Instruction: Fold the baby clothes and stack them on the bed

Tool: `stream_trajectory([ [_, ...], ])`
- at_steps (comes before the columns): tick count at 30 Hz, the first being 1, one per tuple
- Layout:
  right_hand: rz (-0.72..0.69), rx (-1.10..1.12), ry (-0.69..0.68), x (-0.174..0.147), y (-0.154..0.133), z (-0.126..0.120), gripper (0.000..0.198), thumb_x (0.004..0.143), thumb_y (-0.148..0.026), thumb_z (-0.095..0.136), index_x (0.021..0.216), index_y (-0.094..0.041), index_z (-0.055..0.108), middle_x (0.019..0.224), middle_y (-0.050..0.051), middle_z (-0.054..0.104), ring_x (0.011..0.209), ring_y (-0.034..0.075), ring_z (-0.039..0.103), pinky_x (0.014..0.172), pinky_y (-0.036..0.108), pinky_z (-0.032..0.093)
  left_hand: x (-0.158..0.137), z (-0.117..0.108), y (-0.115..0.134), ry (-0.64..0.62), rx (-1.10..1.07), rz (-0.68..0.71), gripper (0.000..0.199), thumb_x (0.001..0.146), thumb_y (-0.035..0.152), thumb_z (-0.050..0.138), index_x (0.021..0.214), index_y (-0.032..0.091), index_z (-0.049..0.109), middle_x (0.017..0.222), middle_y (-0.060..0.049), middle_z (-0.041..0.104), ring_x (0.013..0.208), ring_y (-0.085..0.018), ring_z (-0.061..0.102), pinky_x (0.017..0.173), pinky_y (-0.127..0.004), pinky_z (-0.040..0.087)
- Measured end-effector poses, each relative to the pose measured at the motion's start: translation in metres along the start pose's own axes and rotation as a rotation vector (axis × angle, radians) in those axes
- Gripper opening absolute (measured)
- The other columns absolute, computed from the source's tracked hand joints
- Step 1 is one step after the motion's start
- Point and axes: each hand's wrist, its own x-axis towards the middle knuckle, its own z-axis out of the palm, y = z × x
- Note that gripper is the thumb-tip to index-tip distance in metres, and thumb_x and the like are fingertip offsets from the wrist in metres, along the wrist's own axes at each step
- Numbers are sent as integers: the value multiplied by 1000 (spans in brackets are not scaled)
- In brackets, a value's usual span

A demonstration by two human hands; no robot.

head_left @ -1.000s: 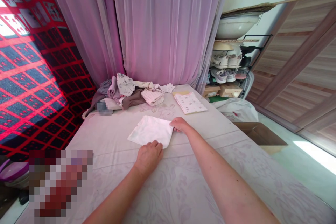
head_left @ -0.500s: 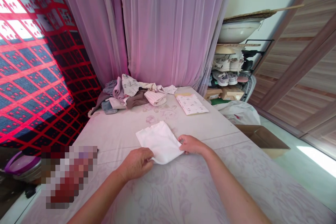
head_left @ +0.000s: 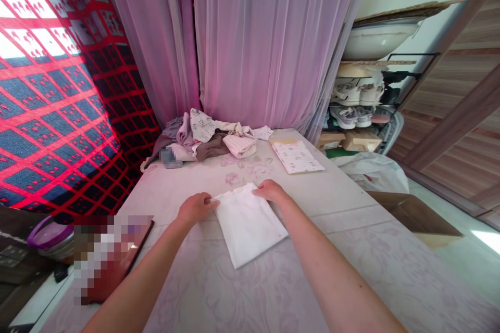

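A folded white cloth (head_left: 250, 229) lies on the bed's pale flowered cover (head_left: 195, 291) in front of me; I cannot tell what kind of garment it is. At its far left corner, my left hand (head_left: 196, 207) pinches the edge between thumb and fingers. My right hand (head_left: 270, 191) grips the far right corner in the same way. Beyond the hands, to the right, a folded white cloth with small prints (head_left: 297, 157) rests on a yellowish layer. A loose heap of clothes (head_left: 213, 145) sits at the far left.
Purple curtains (head_left: 258, 47) hang behind the bed. On the right stand a shoe rack (head_left: 353, 109), a plastic bag (head_left: 375, 171) and an open cardboard box (head_left: 414, 213). A blurred reddish flat object (head_left: 117, 255) lies at the left edge, near a purple-rimmed bucket (head_left: 52, 237).
Both hands have gone from the white cloth's near edge to its far corners. More of the cloth now extends towards me. The view has shifted slightly.
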Motion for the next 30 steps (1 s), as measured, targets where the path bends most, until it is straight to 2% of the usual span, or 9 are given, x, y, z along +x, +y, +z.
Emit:
stream_trajectory([
  [4, -12, 87, -43, 6, 0, 2, 15, 59, -27, 72, 53, -18, 61, 55, 2, 60, 63, 19, 59, 56, 26, 40, 7, -3, 12, -43, 59, -16, 23, 71, 43, 60, 82, 23, 62, 90, -3, 70, 85, -22, 64, 63, -26, 41],
  [7, -40, 174, -5, -2, 1, 5, 10, 56, -21, 71, 61, -19, 63, 61, 0, 62, 67, 18, 60, 59, 25, 41, 4, -1, 16, -18, 48, -9, 17, 71, 37, 59, 81, 23, 60, 87, -2, 69, 83, -20, 63, 62, -26, 40],
  [12, -75, 407, 34, -23, 5, 15, 34, 67, -22, 65, 101, -18, 62, 84, 1, 68, 74, 15, 63, 61, 22, 45, -3, 11, 14, 46, -168, -25, 19, 77, 31, 54, 94, 23, 56, 82, 2, 67, 72, -15, 63, 60, -23, 42],
  [15, -76, 596, 46, -29, 9, 17, 64, 74, -23, 58, 135, -18, 40, 92, 2, 68, 73, 14, 64, 62, 22, 47, 3, 20, 13, 106, -333, -23, 22, 79, 27, 54, 101, 23, 55, 76, 4, 66, 66, -12, 62, 59, -22, 43],
  [18, -63, 732, 175, -26, 14, 14, 79, 74, -24, 59, 145, -21, 25, 89, 0, 67, 73, 15, 63, 65, 25, 48, 19, 23, 21, 164, -388, -20, 22, 81, 25, 54, 103, 23, 56, 78, 3, 67, 68, -12, 63, 62, -22, 45],
  [21, -18, 553, 319, -19, 19, 10, 74, 76, -30, 59, 143, -21, 30, 92, 1, 68, 80, 18, 63, 76, 29, 48, 38, 20, 36, 210, -376, -42, 25, 83, 24, 51, 108, 21, 55, 86, -1, 69, 75, -13, 65, 68, -25, 48],
  [24, -47, 321, 448, -18, 25, 10, 59, 83, -33, 53, 139, -20, 39, 114, 7, 65, 99, 20, 61, 89, 32, 45, 42, 20, 48, 261, -352, -51, 32, 87, 25, 46, 117, 18, 53, 110, -9, 66, 94, -19, 64, 81, -32, 50],
  [27, -251, 112, 559, -24, 28, 14, 42, 88, -28, 43, 128, -20, 54, 129, 10, 57, 118, 22, 52, 101, 34, 37, 28, 31, 53, 396, -225, 157, 34, 89, 25, 41, 120, 19, 54, 130, -12, 57, 119, -23, 53, 101, -40, 41],
  [30, -429, -101, 443, -29, 25, 20, 40, 92, -29, 37, 127, -20, 57, 139, 10, 51, 129, 23, 42, 111, 41, 24, 12, 51, 52, 411, -1, 394, 40, 92, 31, 40, 127, 18, 52, 141, -12, 49, 134, -27, 38, 111, -46, 29],
])
